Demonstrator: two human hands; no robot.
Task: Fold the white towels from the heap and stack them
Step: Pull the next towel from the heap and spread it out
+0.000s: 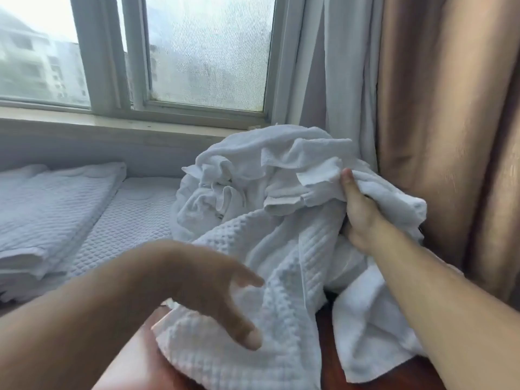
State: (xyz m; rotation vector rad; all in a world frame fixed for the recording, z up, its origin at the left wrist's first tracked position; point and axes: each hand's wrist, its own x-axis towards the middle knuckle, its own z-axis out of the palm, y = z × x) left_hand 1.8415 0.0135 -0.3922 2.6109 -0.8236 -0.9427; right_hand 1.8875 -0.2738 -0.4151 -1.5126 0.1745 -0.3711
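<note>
Right hand (356, 212) gripped a plush towel (394, 201) on the heap (253, 170) beside the curtain (450, 108). Left hand (213, 291) hovered, fingers loose, over a waffle towel (281, 263). The step was probably pulling one towel free. Next it would need its corners found, then folding onto the folded stack (50, 209).

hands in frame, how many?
2. The left hand is open at lower centre, over the waffle towel. The right hand grips a terry towel on the right side of the heap.

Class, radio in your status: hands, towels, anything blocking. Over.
Right hand grips a terry towel on the heap. Left hand open above waffle towel. Folded stack at left; nothing blocking.
</note>
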